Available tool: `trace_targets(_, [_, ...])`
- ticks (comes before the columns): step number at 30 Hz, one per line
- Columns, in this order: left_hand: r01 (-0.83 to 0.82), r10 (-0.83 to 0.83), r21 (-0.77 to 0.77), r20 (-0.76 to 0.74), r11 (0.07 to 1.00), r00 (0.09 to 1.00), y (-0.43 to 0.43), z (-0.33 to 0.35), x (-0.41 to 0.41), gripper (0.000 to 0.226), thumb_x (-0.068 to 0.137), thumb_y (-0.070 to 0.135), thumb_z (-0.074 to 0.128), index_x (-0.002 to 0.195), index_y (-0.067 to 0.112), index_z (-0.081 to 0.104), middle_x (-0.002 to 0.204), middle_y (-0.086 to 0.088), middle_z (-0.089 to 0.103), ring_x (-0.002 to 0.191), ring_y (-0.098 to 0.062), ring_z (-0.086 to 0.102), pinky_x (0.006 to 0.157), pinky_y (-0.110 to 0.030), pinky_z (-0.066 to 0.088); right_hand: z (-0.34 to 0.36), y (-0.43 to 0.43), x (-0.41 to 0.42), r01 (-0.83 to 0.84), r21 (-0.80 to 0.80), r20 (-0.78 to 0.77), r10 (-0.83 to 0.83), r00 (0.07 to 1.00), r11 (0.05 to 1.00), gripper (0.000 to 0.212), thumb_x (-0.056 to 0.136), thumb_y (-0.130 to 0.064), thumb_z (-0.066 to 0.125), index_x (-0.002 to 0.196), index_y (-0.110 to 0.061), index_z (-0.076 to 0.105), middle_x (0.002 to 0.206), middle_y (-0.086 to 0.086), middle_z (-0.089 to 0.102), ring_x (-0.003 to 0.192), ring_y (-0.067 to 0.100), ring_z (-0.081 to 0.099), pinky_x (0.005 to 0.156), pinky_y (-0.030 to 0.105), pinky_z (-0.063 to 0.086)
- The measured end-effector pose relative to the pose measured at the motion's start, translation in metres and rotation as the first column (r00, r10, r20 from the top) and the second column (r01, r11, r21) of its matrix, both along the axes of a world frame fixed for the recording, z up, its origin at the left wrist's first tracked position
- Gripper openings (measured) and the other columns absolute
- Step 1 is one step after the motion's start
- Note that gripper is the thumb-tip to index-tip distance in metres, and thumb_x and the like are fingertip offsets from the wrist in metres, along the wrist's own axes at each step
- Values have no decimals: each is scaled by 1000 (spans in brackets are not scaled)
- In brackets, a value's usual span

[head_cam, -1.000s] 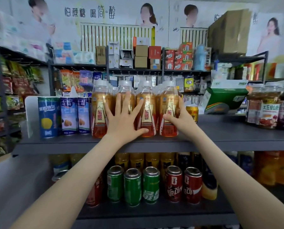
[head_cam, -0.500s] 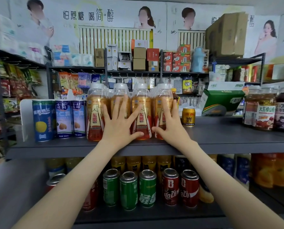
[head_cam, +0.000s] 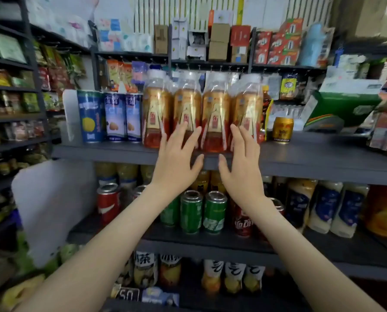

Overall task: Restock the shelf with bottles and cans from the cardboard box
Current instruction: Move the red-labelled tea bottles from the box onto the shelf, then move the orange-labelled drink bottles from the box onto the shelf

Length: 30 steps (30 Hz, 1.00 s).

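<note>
Bottles [head_cam: 215, 109] of amber drink, four across in clear wrap with white caps, stand upright at the front edge of the upper grey shelf [head_cam: 311, 154]. My left hand [head_cam: 176, 158] is raised before the second bottle and my right hand [head_cam: 242, 163] before the gap between the third and fourth. The fingers [head_cam: 183, 134] of both are straight and spread wide, holding nothing; whether the tips touch the labels I cannot tell. To the left, three blue cans [head_cam: 116, 115] stand close against the row, with a white divider panel [head_cam: 68, 115] beyond them. To the right, a gold can [head_cam: 282, 130] stands just beside the last bottle, a green box [head_cam: 341, 109] lies farther back, and jars [head_cam: 386, 127] sit at the shelf's far end. My hands cover the lower labels of the middle bottles. On the shelf below, my forearms cross in front of green cans [head_cam: 202, 212] and red cans [head_cam: 108, 203]; white-and-blue bottles [head_cam: 336, 208] stand to the right of them
</note>
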<state>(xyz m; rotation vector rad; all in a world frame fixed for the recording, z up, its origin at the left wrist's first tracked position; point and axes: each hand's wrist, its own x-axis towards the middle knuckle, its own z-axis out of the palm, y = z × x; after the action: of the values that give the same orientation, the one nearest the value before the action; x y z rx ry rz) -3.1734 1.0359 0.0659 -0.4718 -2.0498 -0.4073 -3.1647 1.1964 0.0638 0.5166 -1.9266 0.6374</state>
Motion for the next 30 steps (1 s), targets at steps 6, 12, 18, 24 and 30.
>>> trace_targets(6, [-62,19,151,269,987,963,-69,-143,103,46,92,28,46,130,5,53,131,-12,54,124,-23,48,105,-32,38,-134,-77,61,-388,161,259,341,904,907,41,91,-13,54,130,-1,50,124,14,55,119,21,43,105,25,30])
trace_targets(12, [-354,212,72,686,932,697,-139,-274,197,46,86,13,61,129,1,51,126,-16,56,117,-31,52,98,-33,40,-256,-173,109,-639,154,657,405,636,754,40,93,-11,53,132,-3,48,127,13,54,121,19,38,102,34,38])
trace_targets(18, [-553,238,10,896,833,375,-207,-378,250,52,86,15,60,133,-1,47,129,-21,51,119,-36,50,99,-38,40,-349,-259,138,-784,171,874,276,400,596,45,99,-15,46,142,-7,37,139,10,44,132,25,33,106,33,32])
trace_targets(24, [-684,145,-62,987,726,65,-312,-482,285,53,91,24,54,138,5,39,133,-20,43,120,-37,46,95,-45,44,-444,-366,152,-860,238,948,85,307,452,49,94,-10,49,142,-6,38,134,14,45,127,31,37,101,30,27])
trace_targets(30, [-795,47,-116,993,595,-109,-444,-559,306,50,91,22,49,138,5,41,137,-18,42,115,-38,48,87,-43,46,-523,-504,153,-920,225,973,-120,196,321,59,93,-8,47,148,-13,26,140,11,39,130,26,34,107,32,26])
